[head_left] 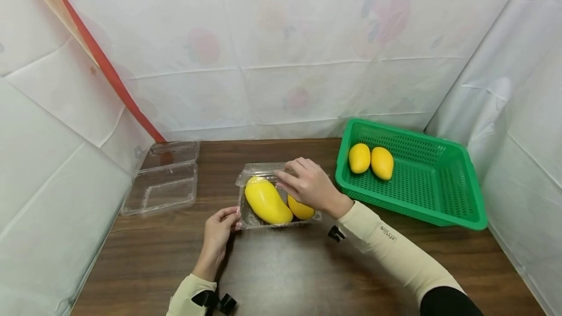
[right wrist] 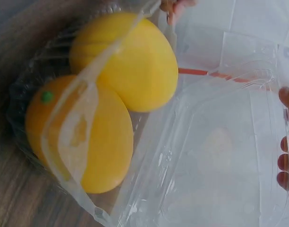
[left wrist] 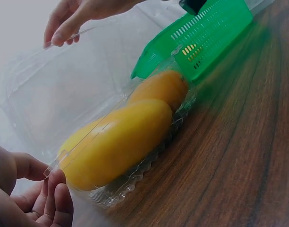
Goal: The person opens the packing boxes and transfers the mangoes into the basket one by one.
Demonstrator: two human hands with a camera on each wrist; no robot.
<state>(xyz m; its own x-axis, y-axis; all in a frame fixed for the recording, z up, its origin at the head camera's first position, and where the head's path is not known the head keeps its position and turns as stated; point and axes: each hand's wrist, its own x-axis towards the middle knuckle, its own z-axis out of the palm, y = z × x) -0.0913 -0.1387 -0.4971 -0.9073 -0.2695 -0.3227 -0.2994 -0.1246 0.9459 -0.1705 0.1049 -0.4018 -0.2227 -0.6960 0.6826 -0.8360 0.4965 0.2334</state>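
A clear plastic clamshell container (head_left: 247, 221) sits in the middle of the table with its hinged lid (right wrist: 220, 146) raised. Inside lie a long, curved yellow mango (head_left: 269, 203) and a smaller, more orange mango (head_left: 300, 208), side by side and touching in the right wrist view. My left hand (head_left: 219, 230) pinches the container's left rim between thumb and fingers. With its fingertips, my right hand (head_left: 309, 187) grips the lid's free edge, as the left wrist view shows. In the head view this hand partly covers the smaller mango.
At the right stands a green perforated basket (head_left: 432, 187) holding two yellow mangoes (head_left: 359, 158). Another clear clamshell container (head_left: 169, 187) lies open at the left. White patterned sheets (head_left: 272, 57) hang behind and at both sides of the brown wooden table (head_left: 281, 267).
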